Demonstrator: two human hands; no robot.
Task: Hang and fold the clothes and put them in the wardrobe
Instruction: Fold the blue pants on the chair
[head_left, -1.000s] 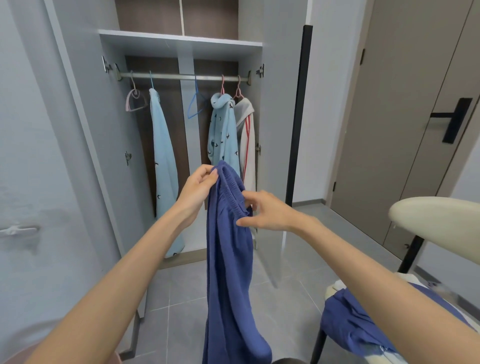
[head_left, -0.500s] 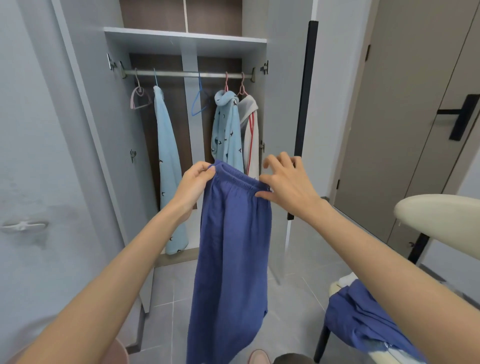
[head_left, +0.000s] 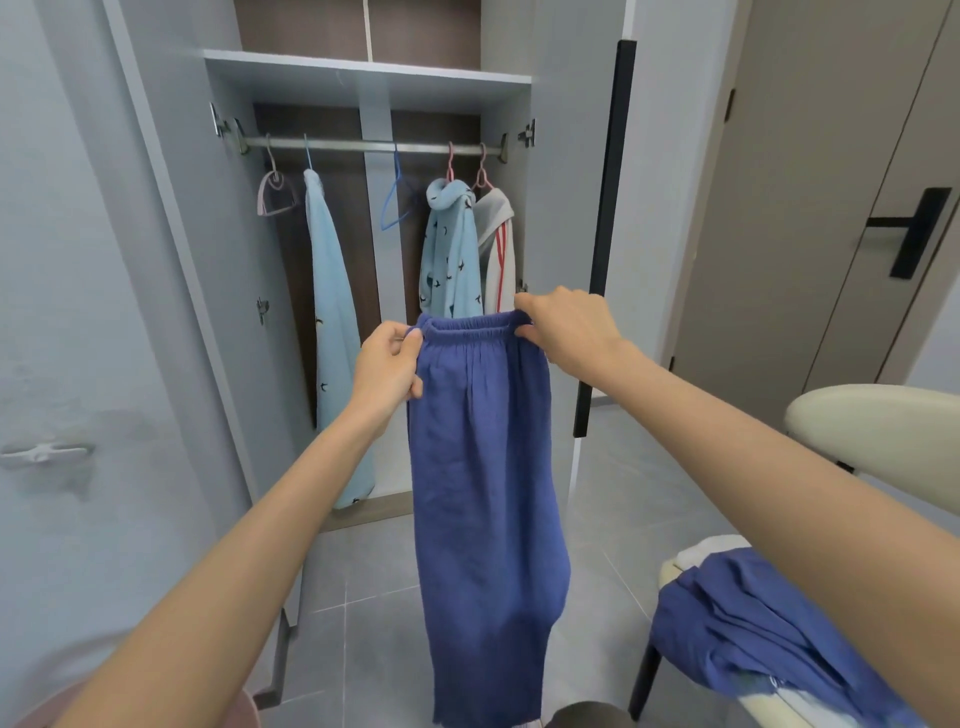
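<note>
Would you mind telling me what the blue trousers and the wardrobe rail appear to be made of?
Blue trousers: probably a soft woven cotton or linen blend, matte, judging by fine crinkles and limp drape. Wardrobe rail: apparently metal, with a dull silvery sheen.

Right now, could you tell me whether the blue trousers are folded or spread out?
Spread out: the left hand and right hand hold the blue trousers by the waistband, legs hanging down.

Both arms outstretched, left hand (head_left: 387, 366) and right hand (head_left: 566, 327) raised, fingers curled, pinching
</note>
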